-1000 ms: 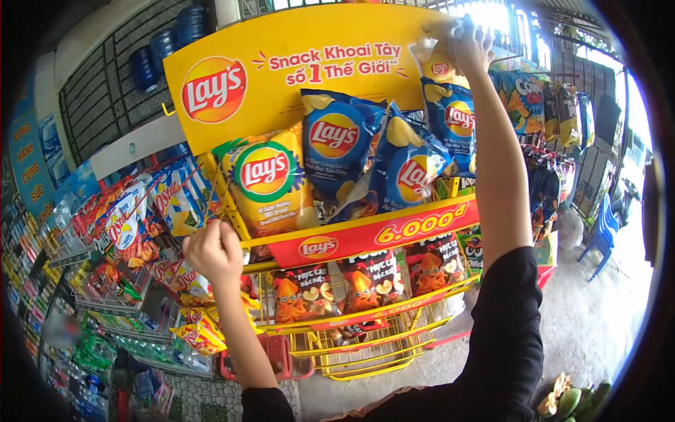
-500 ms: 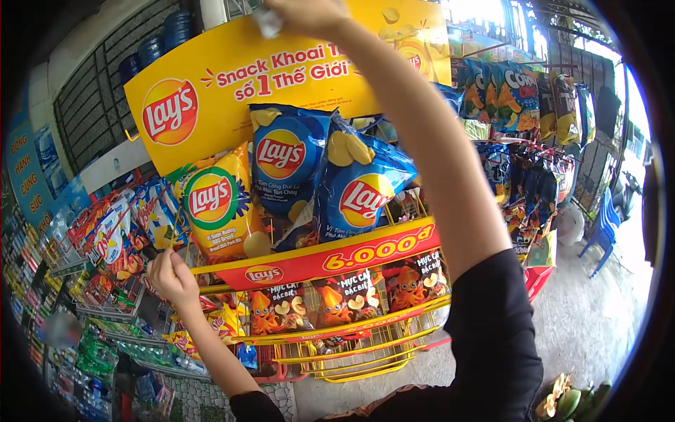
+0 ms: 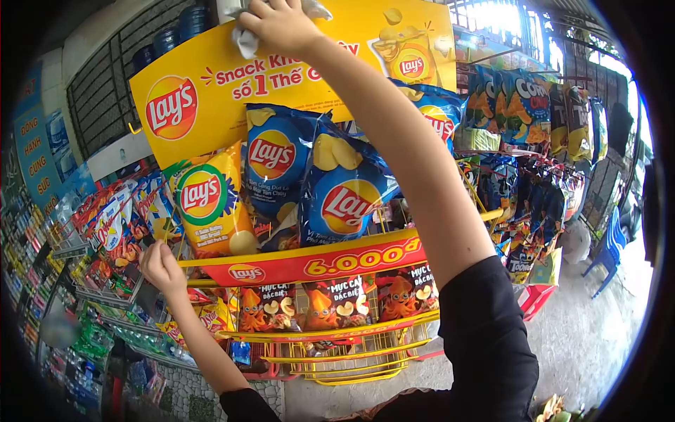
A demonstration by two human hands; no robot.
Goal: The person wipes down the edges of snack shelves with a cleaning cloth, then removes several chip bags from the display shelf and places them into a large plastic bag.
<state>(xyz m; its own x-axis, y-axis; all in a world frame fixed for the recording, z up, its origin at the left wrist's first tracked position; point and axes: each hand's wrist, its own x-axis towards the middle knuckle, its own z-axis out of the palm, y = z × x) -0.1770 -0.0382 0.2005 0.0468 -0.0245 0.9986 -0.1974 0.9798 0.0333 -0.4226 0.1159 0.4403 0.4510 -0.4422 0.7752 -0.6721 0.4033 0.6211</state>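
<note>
My right hand (image 3: pixel 278 27) presses a greyish-white cloth (image 3: pixel 246 42) against the top of the yellow Lay's sign board (image 3: pixel 232 116), its fingers bent over it. Part of the cloth sticks out on both sides of the hand. Lower down, my left hand (image 3: pixel 164 269) is closed around the left end of the yellow wire rack (image 3: pixel 184 263), beside the red price strip (image 3: pixel 337 261). Below the board stand an orange chip bag (image 3: pixel 211 207) and blue chip bags (image 3: pixel 344 197). My right forearm crosses in front of the board and hides part of its lettering.
Squid snack bags (image 3: pixel 330 306) fill the lower shelf. More snack bags hang at the left (image 3: pixel 112 225) and at the right (image 3: pixel 517 105). A blue plastic chair (image 3: pixel 608 253) stands on the concrete floor (image 3: pixel 583 316). Large blue bottles (image 3: pixel 193 24) are behind the board.
My right hand has moved left and slightly down over the board with the cloth, showing more of the print at the right. The left hand keeps its hold on the rack.
</note>
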